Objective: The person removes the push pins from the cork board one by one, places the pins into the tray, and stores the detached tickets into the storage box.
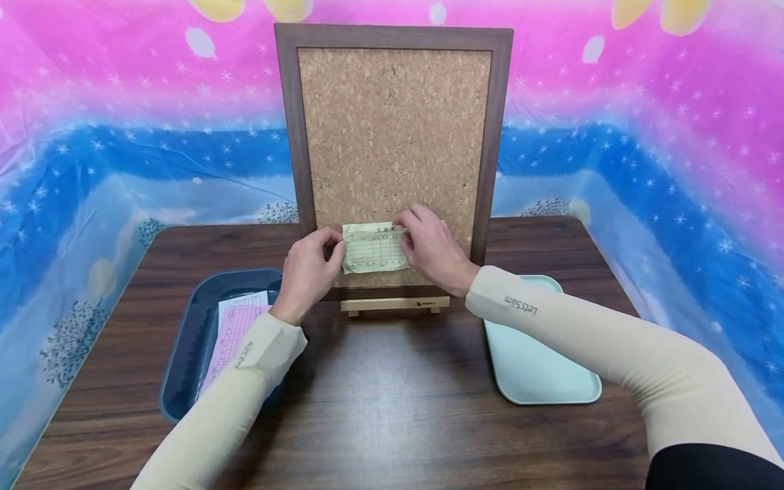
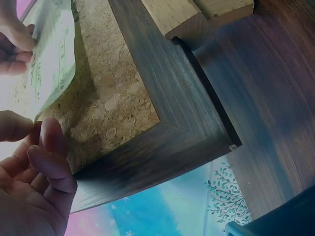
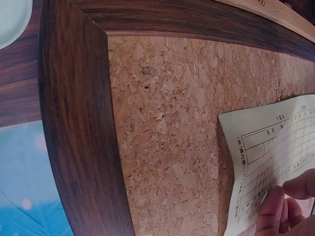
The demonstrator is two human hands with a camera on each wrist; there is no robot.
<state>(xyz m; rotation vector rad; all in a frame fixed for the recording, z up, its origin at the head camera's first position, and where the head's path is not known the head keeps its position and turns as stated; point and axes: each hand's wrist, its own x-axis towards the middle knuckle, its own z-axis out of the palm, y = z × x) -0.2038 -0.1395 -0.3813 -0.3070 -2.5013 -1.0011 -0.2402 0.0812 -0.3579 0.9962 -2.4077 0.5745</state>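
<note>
A pale green printed form slip (image 1: 373,248) is held sideways against the lower part of the framed corkboard (image 1: 395,136). My left hand (image 1: 311,269) pinches its left edge between thumb and fingertips. Over the slip's upper right part, my right hand (image 1: 431,245) has its thumb and curled fingers. In the right wrist view, the right fingertips (image 3: 276,204) meet on the slip's printed side; whether something small is between them is hidden. Part of the slip (image 2: 54,64) bows away from the cork in the left wrist view, casting a shadow.
A dark blue tray (image 1: 177,361) at the left holds white and pink slips (image 1: 229,333), partly behind my left sleeve. A pale mint tray (image 1: 545,367) lies at the right, partly under my right forearm. The board stands on a light wooden easel (image 1: 395,303).
</note>
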